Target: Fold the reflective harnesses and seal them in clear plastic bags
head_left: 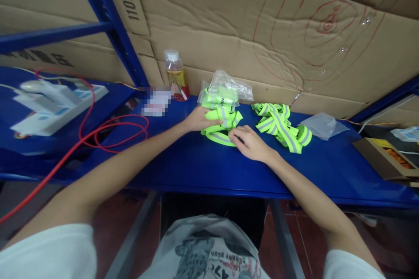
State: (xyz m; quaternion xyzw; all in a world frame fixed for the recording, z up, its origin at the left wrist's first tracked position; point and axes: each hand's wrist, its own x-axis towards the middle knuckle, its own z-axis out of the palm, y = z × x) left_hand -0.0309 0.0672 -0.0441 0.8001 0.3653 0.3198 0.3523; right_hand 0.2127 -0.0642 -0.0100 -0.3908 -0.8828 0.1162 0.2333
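Observation:
A neon yellow-green strap with a silver-grey stripe (220, 137) lies bunched on the blue table in front of me. My left hand (199, 119) holds its left side, thumb across the folds. At the strap's lower right end, my right hand (248, 140) has its fingers curled together on the edge. Just behind, clear plastic packets (222, 91) with neon material inside touch the bunch. To the right rests a second heap of neon straps (278, 124), apart from my hands.
A bottle with a white cap (176, 76) stands at the back beside a blurred item. White power strips (59, 107) and looping red cable are at left. A clear bag (324, 125) and an open cardboard box (389, 157) lie right. Cardboard (209, 22) walls the back.

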